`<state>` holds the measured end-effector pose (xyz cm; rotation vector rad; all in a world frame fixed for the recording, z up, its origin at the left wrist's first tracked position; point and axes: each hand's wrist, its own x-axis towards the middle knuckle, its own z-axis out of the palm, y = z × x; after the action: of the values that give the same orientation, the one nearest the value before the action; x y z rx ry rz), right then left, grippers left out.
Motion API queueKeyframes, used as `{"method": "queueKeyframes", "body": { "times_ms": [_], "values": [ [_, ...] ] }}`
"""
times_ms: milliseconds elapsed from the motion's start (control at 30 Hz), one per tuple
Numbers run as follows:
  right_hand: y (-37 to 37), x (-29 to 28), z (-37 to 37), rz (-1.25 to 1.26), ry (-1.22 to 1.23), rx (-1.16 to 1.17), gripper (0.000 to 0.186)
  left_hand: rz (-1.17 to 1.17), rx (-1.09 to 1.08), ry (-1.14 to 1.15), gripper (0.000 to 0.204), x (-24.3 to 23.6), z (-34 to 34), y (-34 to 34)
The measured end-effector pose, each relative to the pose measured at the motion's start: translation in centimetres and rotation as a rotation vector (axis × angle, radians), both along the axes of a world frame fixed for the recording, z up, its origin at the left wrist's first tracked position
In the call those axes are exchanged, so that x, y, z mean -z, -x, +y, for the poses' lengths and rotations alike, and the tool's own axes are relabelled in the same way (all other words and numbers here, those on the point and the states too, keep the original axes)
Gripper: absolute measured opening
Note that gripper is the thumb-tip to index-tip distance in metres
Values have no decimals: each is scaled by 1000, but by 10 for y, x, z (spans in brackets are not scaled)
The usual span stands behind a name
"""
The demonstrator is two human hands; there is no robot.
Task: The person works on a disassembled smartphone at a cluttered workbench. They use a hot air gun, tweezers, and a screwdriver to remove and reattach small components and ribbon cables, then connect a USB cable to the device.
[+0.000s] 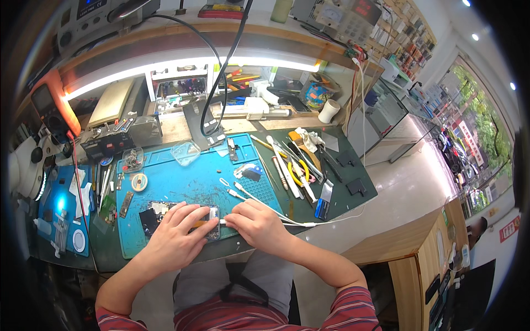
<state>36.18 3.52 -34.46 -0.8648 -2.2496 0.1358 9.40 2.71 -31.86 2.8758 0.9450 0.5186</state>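
Observation:
An opened phone (212, 232) with bare inner parts lies near the front edge of the blue work mat (165, 187). My left hand (175, 234) is over it, thumb and fingers holding it down and hiding much of its middle. At the phone's right end, my right hand (259, 226) pinches the white plug of a charging cable (222, 222). Whether that plug sits fully in the phone cannot be made out. Beside the phone's left end is a dark flat part (148, 222). Two more white cable plugs (236, 193) lie just beyond my right hand.
Pliers (301, 172), tweezers and other tools crowd the right side. A blue small box (323, 208) lies near the right edge. Solder spool (139, 182), clear box (185, 152) and circuit board (126, 204) rest on the mat. A black cord (223, 71) hangs over the back.

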Motion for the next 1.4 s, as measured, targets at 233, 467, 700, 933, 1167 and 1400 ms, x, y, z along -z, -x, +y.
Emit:
{"method": "queueKeyframes", "body": {
  "times_ms": [233,467,700,933,1167,1400],
  "values": [
    [2,-1,1,7,14,-3,12,-5,3,11,54,-2,0,-1],
    [9,0,3,31,35,-28,12,-39,0,51,57,3,0,7],
    [5,-5,0,-26,40,5,9,-43,5,109,57,2,1,2],
    [8,-4,0,-32,43,4,10,-54,-7,106,57,5,-1,5],
    [3,-4,-2,0,112,3,14,-11,10,36,56,0,1,1],
    [-2,-15,-14,-16,-92,159,26,-20,-3,-9,55,-5,1,-1]
  ]
}}
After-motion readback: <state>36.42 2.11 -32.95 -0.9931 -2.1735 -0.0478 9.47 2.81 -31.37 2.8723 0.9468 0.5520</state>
